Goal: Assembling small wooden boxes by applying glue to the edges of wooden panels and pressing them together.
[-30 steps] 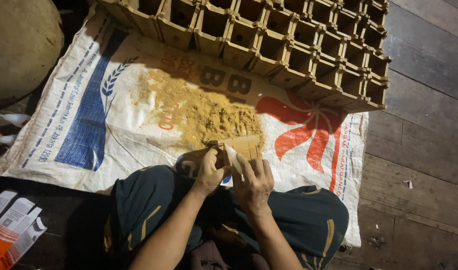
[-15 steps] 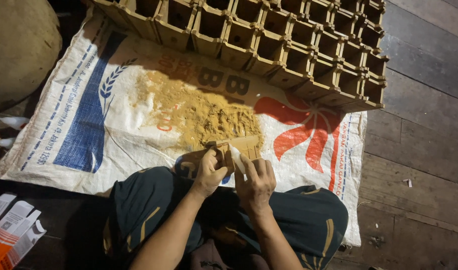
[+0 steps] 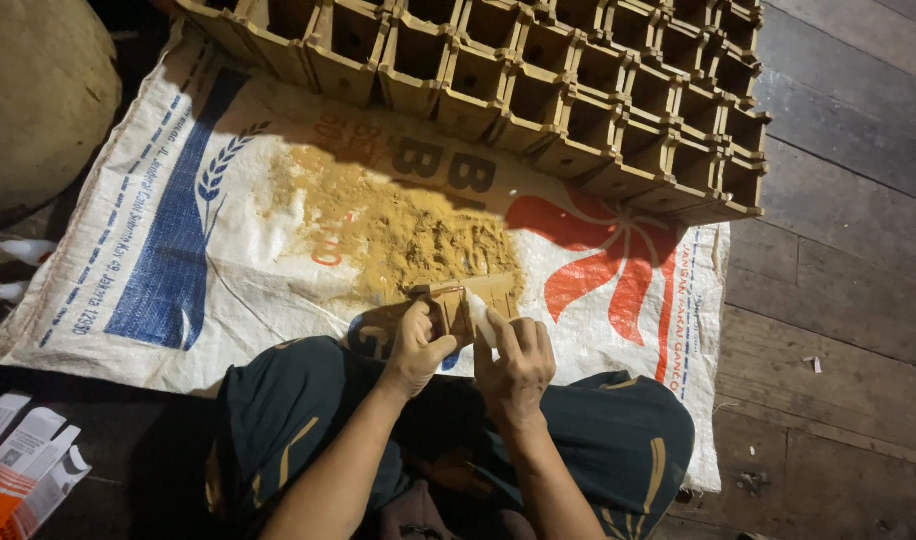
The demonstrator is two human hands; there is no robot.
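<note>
Two hands hold a small cardboard box over a woven sack.

The left hand (image 3: 415, 348) is curled around the near left side of the small cardboard box (image 3: 468, 303), thumb against its wall, while the right hand (image 3: 515, 362) grips the box's right side, its fingers (image 3: 498, 325) pressed on a pale strip there. Below the hands are the person's crossed legs in dark trousers (image 3: 598, 440). Just beyond the box, touching its far edge, lies a heap of yellow-brown sawdust (image 3: 398, 225) spread on the white printed sack (image 3: 178, 260). Farther out, past the heap, rows of open cardboard boxes (image 3: 578, 100) stand packed side by side on the sack's far edge. Well to the left of the hands, flat cartons (image 3: 23, 465) lie on the wooden floor (image 3: 828, 300).
</note>
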